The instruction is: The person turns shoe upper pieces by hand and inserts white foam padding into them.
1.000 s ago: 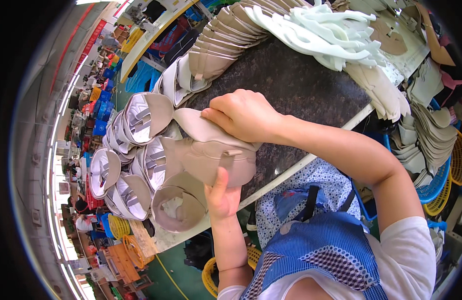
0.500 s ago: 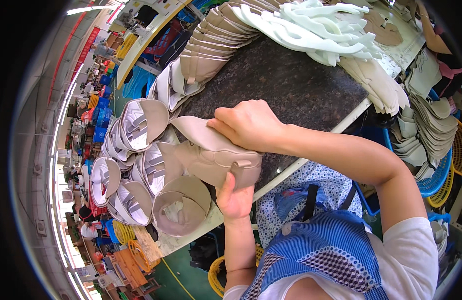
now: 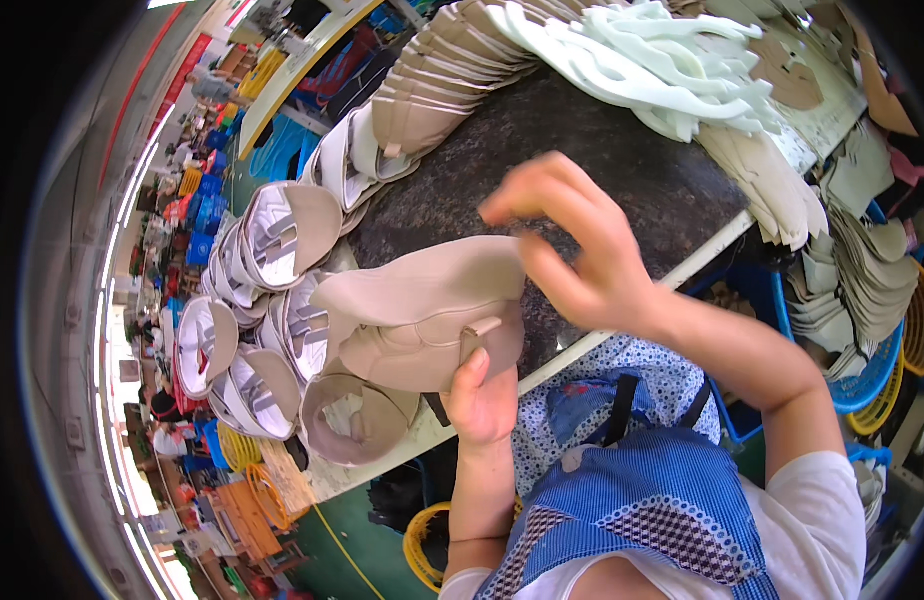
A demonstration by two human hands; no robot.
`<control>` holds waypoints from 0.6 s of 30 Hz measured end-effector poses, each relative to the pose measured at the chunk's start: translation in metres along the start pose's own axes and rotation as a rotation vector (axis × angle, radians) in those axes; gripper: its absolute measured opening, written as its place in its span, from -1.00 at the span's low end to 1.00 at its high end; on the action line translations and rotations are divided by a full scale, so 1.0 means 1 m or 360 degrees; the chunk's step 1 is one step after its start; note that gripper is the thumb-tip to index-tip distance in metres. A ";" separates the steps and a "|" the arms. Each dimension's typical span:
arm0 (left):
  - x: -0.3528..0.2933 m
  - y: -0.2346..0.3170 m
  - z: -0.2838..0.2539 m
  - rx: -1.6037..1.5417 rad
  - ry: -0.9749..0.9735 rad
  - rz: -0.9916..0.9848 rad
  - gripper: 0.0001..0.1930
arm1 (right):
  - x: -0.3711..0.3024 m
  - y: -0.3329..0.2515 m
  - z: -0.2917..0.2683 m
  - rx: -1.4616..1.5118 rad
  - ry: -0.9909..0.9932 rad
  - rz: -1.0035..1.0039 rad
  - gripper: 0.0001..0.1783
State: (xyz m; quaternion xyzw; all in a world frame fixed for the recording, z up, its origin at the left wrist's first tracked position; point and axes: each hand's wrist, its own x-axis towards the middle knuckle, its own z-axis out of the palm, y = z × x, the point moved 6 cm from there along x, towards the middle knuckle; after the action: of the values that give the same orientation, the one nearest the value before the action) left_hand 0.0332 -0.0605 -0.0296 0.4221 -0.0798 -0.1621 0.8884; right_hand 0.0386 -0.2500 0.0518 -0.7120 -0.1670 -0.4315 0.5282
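A beige shoe upper (image 3: 417, 345) with a pull loop at its heel is held over the table's left part. My left hand (image 3: 485, 400) grips it at the heel end, thumb beside the loop and the fingers partly hidden behind. Just beyond the heel, my right hand (image 3: 582, 245) is raised off the piece, slightly blurred, with thumb and curved fingers apart and nothing between them. A smooth beige collar flap (image 3: 432, 275) stands along the upper's far side. Close to the left hand, another rounded beige upper (image 3: 354, 425) rests on the table edge.
Several nested uppers with white linings (image 3: 282, 235) crowd the left side. A curved row of beige uppers (image 3: 437, 75) runs along the back, beside a heap of pale foam strips (image 3: 642, 70). At right are stacked beige pieces (image 3: 862, 270) and a blue basket (image 3: 872, 370).
My right hand has let go of the upper's top edge and lifted away to the right. The collar flap now stands wider, while my left hand still holds the heel.
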 end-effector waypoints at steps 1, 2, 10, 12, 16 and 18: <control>0.001 -0.002 0.002 0.0016 0.0034 -0.0007 -0.31 | -0.013 -0.009 -0.001 -0.0007 -0.0086 0.0007 -0.62; 0.000 -0.004 0.003 0.0033 0.0068 -0.0016 -0.32 | -0.022 -0.016 0.005 0.0037 -0.0172 0.0039 -0.62; -0.004 -0.012 0.002 0.0017 0.0205 -0.0021 -0.34 | -0.033 -0.024 0.022 0.0080 -0.0394 0.0456 -0.73; 0.000 -0.007 0.001 0.0133 0.0096 0.0021 -0.29 | -0.038 -0.024 0.024 0.0146 -0.0415 0.0546 -0.75; 0.006 -0.001 0.016 0.0046 0.0014 0.0086 -0.19 | -0.039 -0.020 0.025 0.0304 -0.0661 0.0795 -0.78; 0.011 -0.002 0.019 0.0098 0.0019 0.0044 -0.14 | -0.042 -0.017 0.027 0.0331 -0.0831 0.0896 -0.78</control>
State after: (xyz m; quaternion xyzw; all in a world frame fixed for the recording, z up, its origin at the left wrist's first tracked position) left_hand 0.0373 -0.0793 -0.0188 0.4490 -0.0852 -0.1448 0.8776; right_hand 0.0145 -0.2102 0.0272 -0.7584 -0.1369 -0.0550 0.6349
